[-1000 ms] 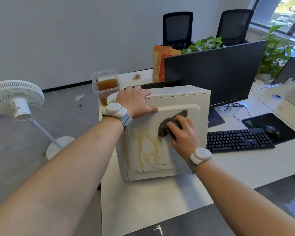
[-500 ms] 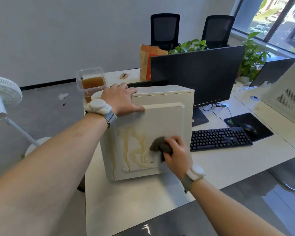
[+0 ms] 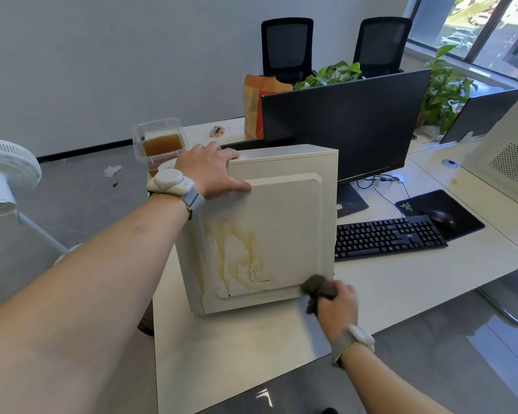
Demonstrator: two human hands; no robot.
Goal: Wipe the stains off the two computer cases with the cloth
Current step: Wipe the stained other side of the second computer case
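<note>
one stained computer case [image 3: 269, 234], left hand [image 3: 210, 171] splayed on top, right hand [image 3: 338, 303] gripping cloth [image 3: 317, 286] at lower right corner, brown stains [image 3: 237, 258] to its left.

Bare forearms, no sleeves; white rounded wrist device [image 3: 170, 181] on grey strap, L & R wrist alike.

no readable text, only a green logo on the black mouse pad [image 3: 405, 206]

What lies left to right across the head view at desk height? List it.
White standing fan → clear plastic tub of brown liquid → stained cream computer case → black keyboard → black mouse → second pale computer case.
</note>
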